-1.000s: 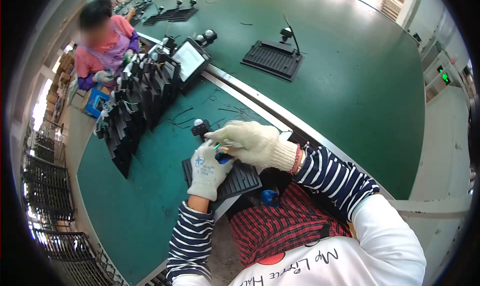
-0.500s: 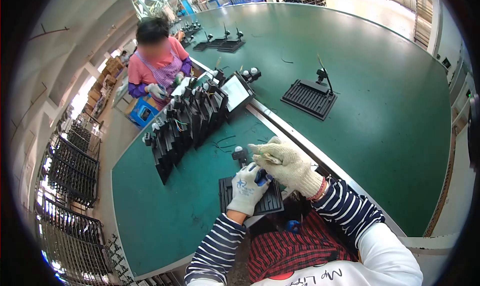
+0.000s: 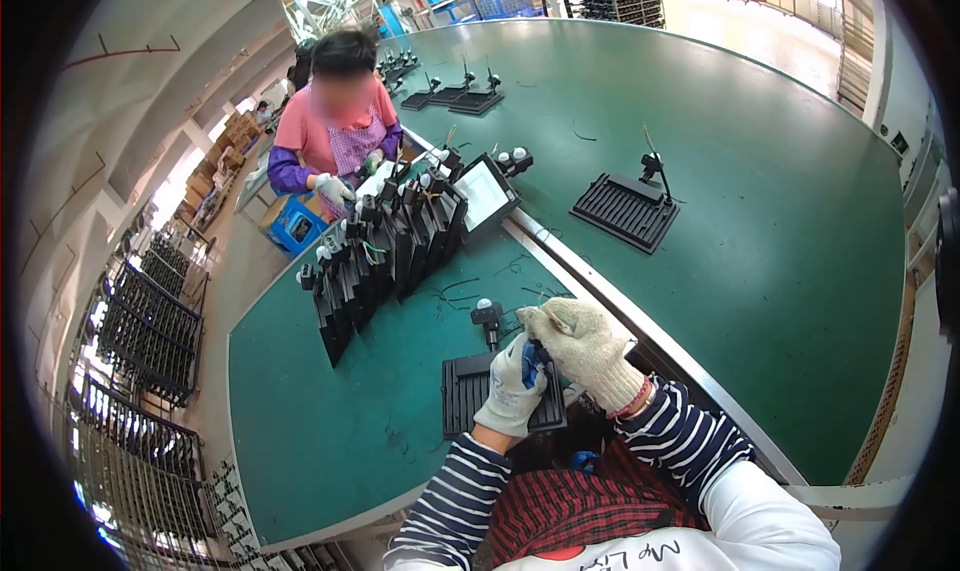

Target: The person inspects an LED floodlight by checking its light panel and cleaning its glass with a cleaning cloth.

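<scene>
A black ribbed floodlight lies back side up on the green bench in front of me, its white-domed sensor pointing away. My left hand, in a white glove with blue on the palm side, is above the floodlight, fingers curled closed. Against its fingertips is my right hand, in a cream knitted glove, with thumb and fingers pinched together. What the two hands hold between them is too small and covered to make out; a thin strand seems to poke up near the right fingertips.
Several floodlights stand in a row on the bench; one shows its pale front. Across the metal rail, another floodlight lies on the green belt. Cut wire scraps lie about. A co-worker works beyond the row.
My left hand has turned and risen off the floodlight's ribs toward my right fingertips, showing its blue palm side. My right hand's fingers have closed in to meet it. The camera view has shifted slightly.
</scene>
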Demonstrator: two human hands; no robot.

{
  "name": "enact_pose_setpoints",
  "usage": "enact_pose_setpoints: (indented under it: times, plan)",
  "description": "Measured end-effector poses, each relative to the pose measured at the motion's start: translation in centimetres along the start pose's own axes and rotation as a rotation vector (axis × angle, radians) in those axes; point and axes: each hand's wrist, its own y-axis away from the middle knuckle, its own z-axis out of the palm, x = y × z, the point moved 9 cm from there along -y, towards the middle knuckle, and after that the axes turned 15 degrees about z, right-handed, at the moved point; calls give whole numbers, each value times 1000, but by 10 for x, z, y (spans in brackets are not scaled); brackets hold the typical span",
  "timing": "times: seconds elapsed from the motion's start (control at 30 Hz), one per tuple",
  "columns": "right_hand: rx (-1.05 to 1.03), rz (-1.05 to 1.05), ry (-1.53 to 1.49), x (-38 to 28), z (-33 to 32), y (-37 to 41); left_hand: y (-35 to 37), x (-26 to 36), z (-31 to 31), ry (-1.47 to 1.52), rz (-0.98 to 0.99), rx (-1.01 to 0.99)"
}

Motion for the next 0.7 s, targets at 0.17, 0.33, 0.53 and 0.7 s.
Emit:
enact_pose_setpoints:
  times: [0.17,0.33,0.53,0.7]
  plan:
    - [87,-108,-55,-9,-3,11,2,5,-3,35,5,24]
    - [106,-143,-109,-8,-6,17,1,5,-1,69,-15,-11]
    - [47,-379,286,-45,-13,30,-2,10,-5,109,-21,-37]
    - [-186,-115,330,-43,-16,-1,4,-4,-6,191,-158,35]
